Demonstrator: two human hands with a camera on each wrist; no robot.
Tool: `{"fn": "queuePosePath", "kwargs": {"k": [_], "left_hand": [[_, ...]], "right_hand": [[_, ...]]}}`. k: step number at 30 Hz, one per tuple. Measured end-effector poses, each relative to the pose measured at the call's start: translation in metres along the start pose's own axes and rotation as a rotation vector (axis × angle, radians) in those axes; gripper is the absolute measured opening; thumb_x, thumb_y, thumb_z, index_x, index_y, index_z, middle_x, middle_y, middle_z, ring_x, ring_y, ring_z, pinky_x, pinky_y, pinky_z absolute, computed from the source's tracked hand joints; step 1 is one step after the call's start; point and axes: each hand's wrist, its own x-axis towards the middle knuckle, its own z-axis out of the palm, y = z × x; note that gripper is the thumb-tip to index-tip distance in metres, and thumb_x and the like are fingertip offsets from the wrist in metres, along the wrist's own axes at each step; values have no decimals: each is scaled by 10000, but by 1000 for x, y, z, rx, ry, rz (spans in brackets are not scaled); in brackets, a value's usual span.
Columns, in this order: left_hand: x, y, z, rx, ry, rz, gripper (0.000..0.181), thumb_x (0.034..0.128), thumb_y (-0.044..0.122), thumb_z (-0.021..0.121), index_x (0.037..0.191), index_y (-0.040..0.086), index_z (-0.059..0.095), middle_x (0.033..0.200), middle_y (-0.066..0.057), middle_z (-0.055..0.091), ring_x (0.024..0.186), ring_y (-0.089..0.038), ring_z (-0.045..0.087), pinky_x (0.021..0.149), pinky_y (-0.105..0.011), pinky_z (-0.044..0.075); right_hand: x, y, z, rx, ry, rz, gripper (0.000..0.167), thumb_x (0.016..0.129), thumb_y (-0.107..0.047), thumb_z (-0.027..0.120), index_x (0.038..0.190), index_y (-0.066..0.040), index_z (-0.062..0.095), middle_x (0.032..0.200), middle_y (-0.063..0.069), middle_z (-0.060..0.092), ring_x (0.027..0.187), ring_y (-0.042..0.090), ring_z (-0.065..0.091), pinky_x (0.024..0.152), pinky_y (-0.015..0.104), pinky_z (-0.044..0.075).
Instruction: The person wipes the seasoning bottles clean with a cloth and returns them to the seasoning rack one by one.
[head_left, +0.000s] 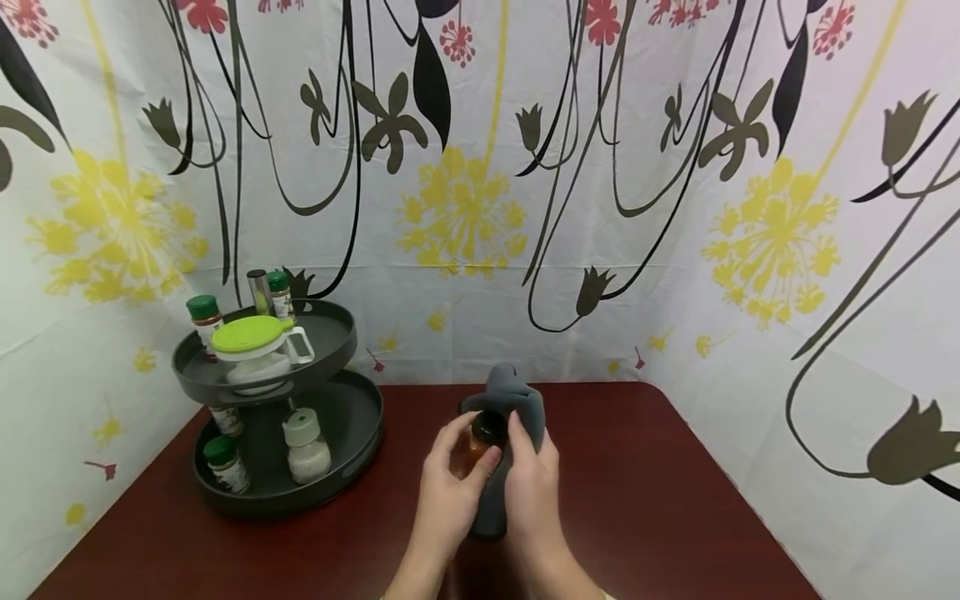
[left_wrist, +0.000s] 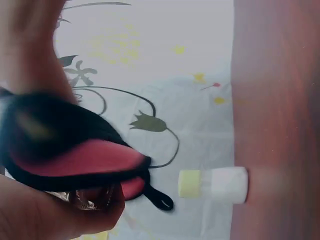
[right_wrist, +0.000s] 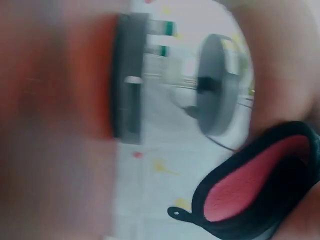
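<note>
My left hand holds a small jar with a black lid and reddish-brown contents, thumb and fingers curled about it. Beside it, my right hand grips a folded grey cloth, which lies against the jar. Both wrist views show black edging on the cloth, a pink inner face and a small hanging loop. Clear glass peeks out under the cloth in the left wrist view. Both hands are above the table, close together.
On the left of the dark red table stands a two-tier grey turntable. It bears several green-capped spice jars, a shaker and a green-lidded container. A white bottle with a yellowish cap stands on the table.
</note>
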Motion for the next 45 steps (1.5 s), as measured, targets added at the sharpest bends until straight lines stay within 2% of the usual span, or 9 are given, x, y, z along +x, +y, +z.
{"fn": "queuePosePath", "kwargs": {"k": [6, 13, 18, 24, 26, 30, 37, 42, 45], "left_hand": [[-2, -1, 4, 3, 49, 29, 460, 982, 213, 790, 1413, 235, 632, 1244, -77, 594, 1100, -207, 580, 946, -380, 538], [-2, -4, 3, -31, 15, 18, 422, 976, 145, 789, 1358, 224, 626, 1260, -92, 617, 1152, -226, 604, 977, -368, 568], [0, 0, 0, -19, 77, 44, 436, 970, 174, 800, 1368, 238, 636, 1202, -80, 650, 1070, -201, 625, 900, -305, 557], [0, 4, 0, -45, 25, 26, 422, 969, 138, 796, 1351, 218, 636, 1230, -97, 624, 1104, -222, 602, 902, -305, 564], [-1, 5, 0, -62, 35, 39, 424, 964, 127, 799, 1348, 213, 641, 1229, -96, 631, 1101, -221, 609, 895, -289, 565], [-1, 5, -2, -44, 92, 72, 436, 953, 157, 817, 1350, 245, 659, 1193, -70, 669, 1047, -193, 632, 873, -285, 550], [-2, 5, 1, -44, 70, 39, 456, 941, 154, 830, 1352, 250, 658, 1272, -51, 657, 1129, -202, 616, 946, -320, 550], [2, 8, 2, -29, 113, 84, 451, 935, 171, 839, 1344, 263, 674, 1218, -48, 660, 1072, -208, 616, 926, -319, 549], [3, 7, 2, -38, 95, 59, 446, 938, 175, 836, 1344, 257, 670, 1226, -53, 665, 1088, -194, 622, 929, -302, 545]], "right_hand": [[-3, 8, 0, 59, -55, 109, 633, 1157, -521, 320, 1601, -75, 387, 1441, 112, 607, 1193, 125, 639, 1012, 289, 514], [4, -3, 2, 30, -43, -16, 657, 1135, -580, 350, 1580, -103, 433, 1504, 111, 557, 1317, 210, 574, 1107, 351, 455], [3, 9, -1, 85, -112, 133, 706, 1129, -608, 316, 1576, -77, 444, 1240, 17, 686, 1078, 125, 664, 961, 295, 531], [4, -10, 3, 9, -31, 12, 701, 1117, -612, 375, 1568, -85, 473, 1507, 140, 575, 1301, 234, 597, 1111, 390, 460], [0, -6, 4, -6, -27, -25, 667, 1128, -589, 365, 1542, -84, 500, 1423, 140, 623, 1228, 225, 638, 1061, 357, 503], [-5, 9, 2, 33, -90, 73, 689, 1138, -583, 314, 1573, -67, 454, 1239, 43, 694, 1062, 127, 688, 926, 280, 556], [-2, -5, 4, 123, -17, 32, 707, 1098, -640, 406, 1554, -111, 507, 1422, 77, 640, 1222, 163, 643, 1031, 292, 514], [-5, 4, 2, 119, -85, 147, 664, 1144, -560, 320, 1573, -70, 452, 1251, -13, 698, 1121, 115, 679, 971, 295, 549], [-2, 2, 2, 101, -58, 126, 687, 1133, -585, 340, 1593, -84, 434, 1370, 27, 664, 1221, 137, 639, 1043, 332, 498]]}}
